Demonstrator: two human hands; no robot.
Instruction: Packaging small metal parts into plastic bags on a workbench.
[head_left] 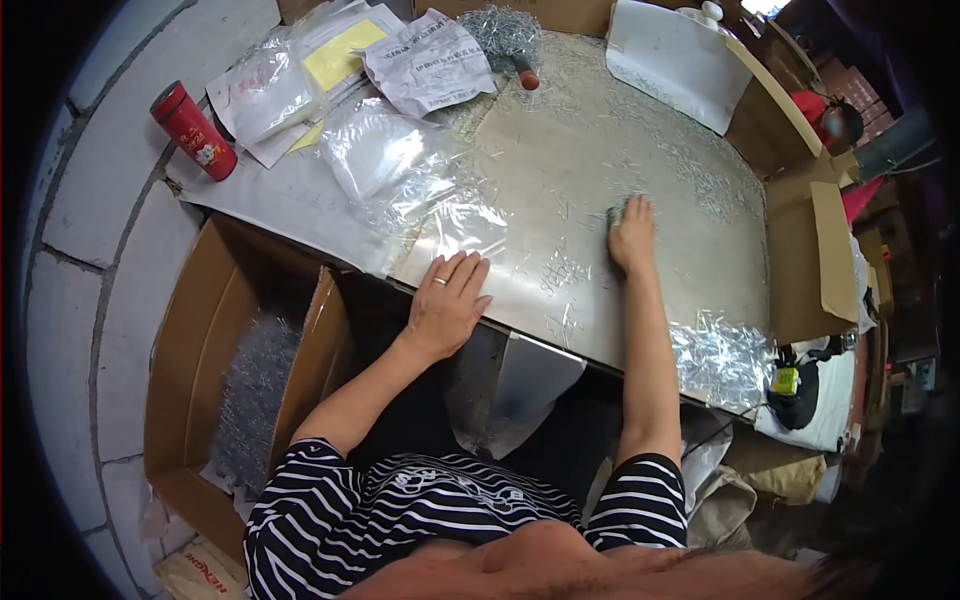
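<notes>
My left hand (447, 308) lies palm down at the near edge of the metal tabletop, its fingers stretched out beside the clear plastic bags (465, 225). A ring sits on one of its fingers. Farther out, my right hand (632, 238) reaches over the middle of the tabletop with its fingers close together. A small greyish bunch of thin metal pins shows at its thumb side, partly hidden by the hand. Loose metal pins (563, 272) are scattered between my two hands, and more pins (715, 185) spread out to the right of my right hand.
A dense pile of pins (500, 32) and a red-ended tool (528, 79) are at the back. Papers (430, 62) and a red flask (193, 131) stand left. An open cardboard box (190, 400) holds pins. Shiny pins (722, 350) heap near right; cardboard walls (800, 255) bound that side.
</notes>
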